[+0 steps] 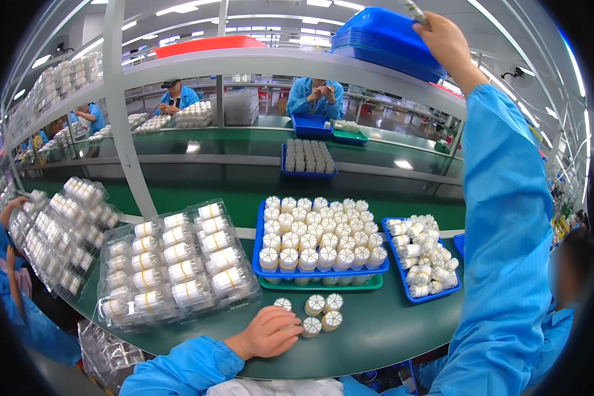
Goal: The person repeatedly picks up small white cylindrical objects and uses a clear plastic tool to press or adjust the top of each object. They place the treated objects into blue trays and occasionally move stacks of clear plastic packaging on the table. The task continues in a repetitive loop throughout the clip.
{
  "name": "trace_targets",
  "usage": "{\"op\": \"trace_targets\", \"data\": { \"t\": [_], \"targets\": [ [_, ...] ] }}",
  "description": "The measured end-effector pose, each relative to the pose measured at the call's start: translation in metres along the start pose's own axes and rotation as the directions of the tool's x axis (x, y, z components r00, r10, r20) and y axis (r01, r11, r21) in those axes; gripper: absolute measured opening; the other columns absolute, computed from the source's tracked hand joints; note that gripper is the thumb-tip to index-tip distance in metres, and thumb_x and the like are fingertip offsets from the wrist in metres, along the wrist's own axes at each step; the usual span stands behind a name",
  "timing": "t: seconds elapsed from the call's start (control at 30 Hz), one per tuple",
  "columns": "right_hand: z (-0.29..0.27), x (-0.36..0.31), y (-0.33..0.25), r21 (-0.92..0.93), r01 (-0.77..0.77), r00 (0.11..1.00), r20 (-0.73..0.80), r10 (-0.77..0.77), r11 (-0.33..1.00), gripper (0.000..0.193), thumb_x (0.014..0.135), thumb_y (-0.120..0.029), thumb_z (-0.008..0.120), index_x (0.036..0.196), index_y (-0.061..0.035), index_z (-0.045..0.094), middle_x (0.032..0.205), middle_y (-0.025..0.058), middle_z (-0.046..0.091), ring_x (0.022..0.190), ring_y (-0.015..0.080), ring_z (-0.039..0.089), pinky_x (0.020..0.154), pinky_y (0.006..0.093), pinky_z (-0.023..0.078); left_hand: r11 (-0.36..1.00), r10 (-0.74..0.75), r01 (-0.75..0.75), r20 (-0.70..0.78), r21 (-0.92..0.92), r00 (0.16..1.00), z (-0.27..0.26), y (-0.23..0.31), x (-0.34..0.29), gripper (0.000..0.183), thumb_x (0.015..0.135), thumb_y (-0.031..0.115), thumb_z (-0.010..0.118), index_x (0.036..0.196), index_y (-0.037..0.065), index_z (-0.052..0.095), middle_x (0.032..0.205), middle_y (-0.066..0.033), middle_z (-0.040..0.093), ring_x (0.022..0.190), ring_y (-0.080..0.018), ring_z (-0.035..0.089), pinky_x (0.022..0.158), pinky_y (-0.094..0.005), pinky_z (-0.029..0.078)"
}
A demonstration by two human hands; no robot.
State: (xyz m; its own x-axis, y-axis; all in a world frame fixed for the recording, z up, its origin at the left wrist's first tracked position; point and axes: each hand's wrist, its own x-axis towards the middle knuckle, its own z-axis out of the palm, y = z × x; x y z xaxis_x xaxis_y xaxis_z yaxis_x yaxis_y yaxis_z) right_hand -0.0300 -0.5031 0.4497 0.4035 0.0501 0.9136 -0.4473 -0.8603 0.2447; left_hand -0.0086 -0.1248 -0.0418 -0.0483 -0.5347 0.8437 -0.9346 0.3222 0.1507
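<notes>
My left hand rests low on the green table, fingers together and curled down; whatever lies under them is hidden. Close by its fingers stand several short white cylinders with segmented tops and yellowish bands, such as one cylinder. High at the upper right, my right hand is raised beside a stack of blue trays. It pinches a slim pale object, partly cut off by the picture's edge. Beyond my left hand, a blue tray holds rows of the same cylinders, on top of a green tray.
Clear plastic blister trays of banded white cylinders lie at left, with more stacked beyond. Right of the middle, a smaller blue tray holds jumbled cylinders. A metal shelf frame crosses ahead, with a conveyor behind. Other people sit around.
</notes>
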Motion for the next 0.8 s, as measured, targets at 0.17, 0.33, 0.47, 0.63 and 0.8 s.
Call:
{"op": "trace_targets", "data": {
  "t": [0.17, 0.33, 0.47, 0.63, 0.8],
  "targets": [
    [0.059, -0.002, -0.006, 0.093, -0.105, 0.994, 0.021, 0.103, 0.990, 0.029, 0.091, -0.020, 0.054, 0.115, -0.0095, 0.067, 0.107, 0.0180, 0.071, 0.102, 0.0419, 0.065, 0.087, 0.0508, 0.051, 0.997, -0.076, 0.077, 0.025, -0.031, 0.997, -0.005, -0.009, -0.008, 0.030, 0.088, 0.026, 0.069, 0.110, 0.006, 0.069, 0.115, -0.0112, 0.064, 0.105, -0.0313, 0.060, 0.093, -0.0462, 0.049],
    [0.058, -0.001, -0.008, 0.282, -0.259, 0.952, 0.239, 0.194, 0.924, 0.033, 0.087, -0.019, 0.053, 0.112, -0.0017, 0.065, 0.095, 0.0186, 0.068, 0.086, 0.0331, 0.063, 0.078, 0.0436, 0.051, 0.989, -0.122, 0.120, -0.017, -0.092, 0.992, -0.005, -0.020, -0.003, 0.050, 0.099, 0.049, 0.052, 0.112, 0.004, 0.068, 0.116, -0.0155, 0.062, 0.105, -0.0360, 0.059, 0.094, -0.0482, 0.047],
    [0.028, -0.088, -0.021, 0.387, 0.112, 0.988, -0.138, -0.063, 0.915, 0.031, 0.089, -0.023, 0.058, 0.105, 0.0018, 0.066, 0.083, 0.0125, 0.066, 0.071, 0.0213, 0.062, 0.067, 0.0357, 0.050, 0.966, -0.171, 0.162, -0.027, -0.200, 0.985, 0.011, -0.023, -0.008, 0.063, 0.100, 0.059, 0.043, 0.117, 0.002, 0.065, 0.118, -0.0185, 0.061, 0.108, -0.0381, 0.058, 0.095, -0.0494, 0.046],
    [-0.045, -0.311, -0.119, 0.655, 0.012, 0.994, 0.074, -0.080, 0.755, 0.034, 0.094, -0.031, 0.058, 0.094, 0.0020, 0.068, 0.089, 0.0137, 0.065, 0.081, 0.0218, 0.062, 0.074, 0.0339, 0.049, 0.956, -0.280, 0.283, 0.044, -0.082, 0.959, -0.013, -0.017, -0.016, 0.072, 0.092, 0.067, 0.051, 0.119, 0.001, 0.063, 0.116, -0.0186, 0.058, 0.102, -0.0382, 0.055, 0.091, -0.0480, 0.045],
    [-0.084, -0.474, -0.174, 0.738, -0.529, 0.815, 0.580, 0.005, 0.419, 0.032, 0.088, -0.031, 0.073, 0.088, 0.0009, 0.071, 0.087, 0.0139, 0.069, 0.076, 0.0257, 0.065, 0.068, 0.0354, 0.051, 0.962, -0.264, 0.273, 0.218, -0.011, 0.939, 0.002, 0.004, -0.009, 0.069, 0.075, 0.043, 0.083, 0.124, 0.002, 0.058, 0.117, -0.0175, 0.054, 0.102, -0.0355, 0.053, 0.088, -0.0446, 0.047]
  ]
}}
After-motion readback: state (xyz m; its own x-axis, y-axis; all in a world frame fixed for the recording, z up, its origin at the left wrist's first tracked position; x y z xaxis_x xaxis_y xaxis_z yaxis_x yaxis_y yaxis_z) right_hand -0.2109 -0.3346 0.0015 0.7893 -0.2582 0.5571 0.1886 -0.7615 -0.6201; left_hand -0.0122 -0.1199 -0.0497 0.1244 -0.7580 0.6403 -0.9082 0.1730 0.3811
